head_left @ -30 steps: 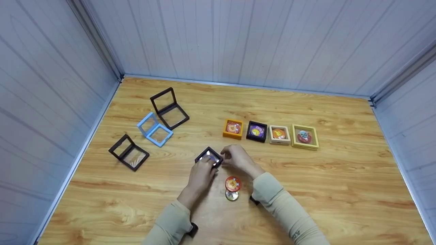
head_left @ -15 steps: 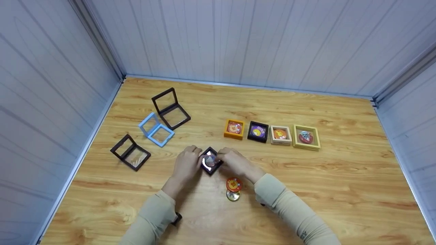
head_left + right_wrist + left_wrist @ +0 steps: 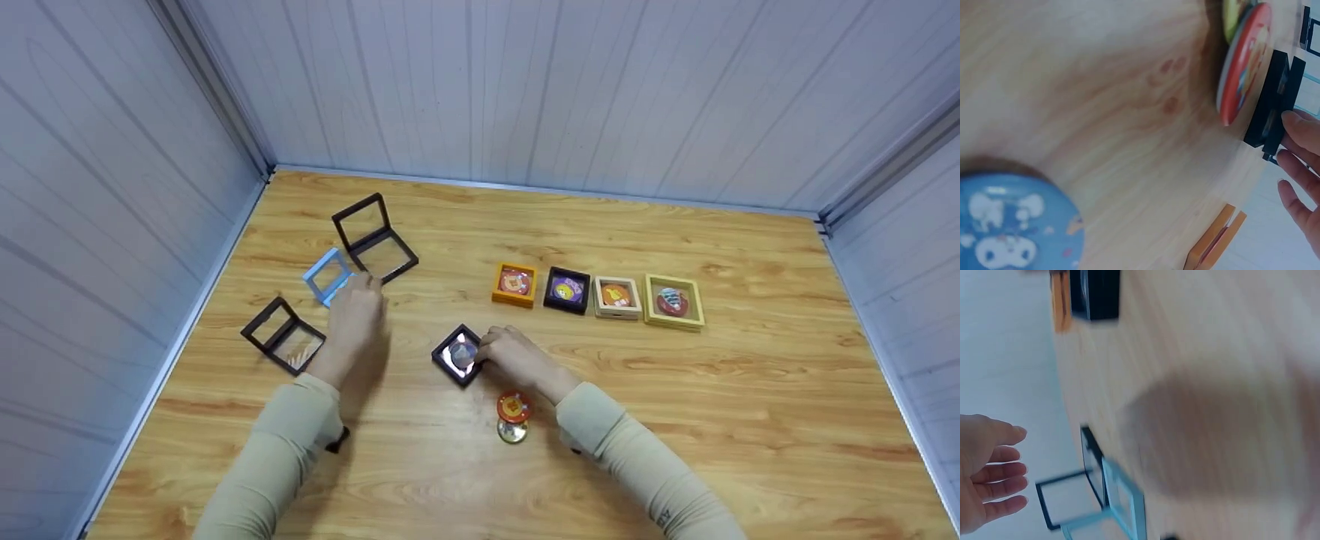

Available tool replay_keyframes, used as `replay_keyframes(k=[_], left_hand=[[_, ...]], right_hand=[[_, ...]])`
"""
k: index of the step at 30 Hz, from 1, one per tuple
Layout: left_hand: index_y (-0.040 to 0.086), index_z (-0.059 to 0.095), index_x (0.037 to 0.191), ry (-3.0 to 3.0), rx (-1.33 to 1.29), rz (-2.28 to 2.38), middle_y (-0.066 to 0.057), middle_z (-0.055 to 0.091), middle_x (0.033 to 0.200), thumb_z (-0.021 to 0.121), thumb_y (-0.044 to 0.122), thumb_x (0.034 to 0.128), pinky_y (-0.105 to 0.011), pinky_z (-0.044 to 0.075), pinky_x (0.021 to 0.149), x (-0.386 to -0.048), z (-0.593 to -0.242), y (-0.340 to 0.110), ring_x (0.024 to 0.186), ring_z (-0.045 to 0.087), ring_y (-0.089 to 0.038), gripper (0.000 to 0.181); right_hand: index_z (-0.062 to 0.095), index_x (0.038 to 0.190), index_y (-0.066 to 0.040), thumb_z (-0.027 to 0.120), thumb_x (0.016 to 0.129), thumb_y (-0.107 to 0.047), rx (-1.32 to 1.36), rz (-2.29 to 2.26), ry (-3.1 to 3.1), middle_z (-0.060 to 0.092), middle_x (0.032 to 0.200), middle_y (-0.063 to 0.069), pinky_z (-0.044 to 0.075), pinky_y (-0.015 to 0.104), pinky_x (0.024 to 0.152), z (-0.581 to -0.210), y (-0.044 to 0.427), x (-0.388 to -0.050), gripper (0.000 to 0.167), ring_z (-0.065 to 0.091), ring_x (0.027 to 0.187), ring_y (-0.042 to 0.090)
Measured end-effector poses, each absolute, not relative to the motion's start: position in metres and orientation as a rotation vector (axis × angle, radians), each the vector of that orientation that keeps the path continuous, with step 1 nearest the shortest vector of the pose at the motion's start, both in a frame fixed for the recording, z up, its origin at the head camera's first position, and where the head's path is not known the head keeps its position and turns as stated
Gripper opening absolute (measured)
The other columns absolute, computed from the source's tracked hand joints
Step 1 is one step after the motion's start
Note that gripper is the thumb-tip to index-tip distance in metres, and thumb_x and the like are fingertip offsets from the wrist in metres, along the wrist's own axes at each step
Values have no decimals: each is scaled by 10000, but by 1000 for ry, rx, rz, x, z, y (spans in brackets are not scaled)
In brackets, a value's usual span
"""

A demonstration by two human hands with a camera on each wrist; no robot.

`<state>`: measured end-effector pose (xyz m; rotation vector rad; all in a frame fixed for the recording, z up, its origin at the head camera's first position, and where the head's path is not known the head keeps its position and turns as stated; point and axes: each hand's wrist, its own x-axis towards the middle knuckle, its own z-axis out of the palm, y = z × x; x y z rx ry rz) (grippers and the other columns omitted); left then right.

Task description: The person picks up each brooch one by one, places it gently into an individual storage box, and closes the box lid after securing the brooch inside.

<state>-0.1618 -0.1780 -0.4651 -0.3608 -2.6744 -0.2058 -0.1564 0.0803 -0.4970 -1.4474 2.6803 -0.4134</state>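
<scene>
My right hand pinches the right corner of a small black frame that lies closed at mid-table, with a round badge inside. In the right wrist view, thumb and fingers meet at the edge of this black frame. The left hand hangs over the near part of an opened light-blue frame, partly covering it. Its fingers are relaxed and hold nothing in the left wrist view, apart from the blue frame.
Opened black frames stand at the left and behind the blue one. Closed orange, black, cream and yellow frames form a row. A red badge overlaps another badge; a blue badge lies nearer.
The left hand has left the small black frame and moved left and away to the blue frame. My right hand has come onto that black frame's right corner and stays there.
</scene>
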Motion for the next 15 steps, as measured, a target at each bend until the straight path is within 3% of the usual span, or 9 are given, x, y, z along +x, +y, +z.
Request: replay_keyframes(k=[7, 15], left_hand=[[-166, 555, 919, -2806, -177, -70, -252, 520, 867, 511, -102, 774, -446, 449, 672, -180, -460, -211, 826, 498, -378, 164], [-170, 542, 960, -3049, 24, -11, -291, 514, 941, 500, -44, 833, -512, 351, 817, -188, -456, -232, 908, 461, -407, 184]], right_hand=[[710, 844, -105, 645, 783, -77, -1467, -443, 2704, 628, 788, 5, 419, 286, 682, -499, 87, -157, 94, 511, 747, 158], [709, 785, -95, 663, 768, -67, -1416, -524, 2714, 628, 752, 7, 427, 279, 669, -499, 98, -156, 57, 511, 713, 153]])
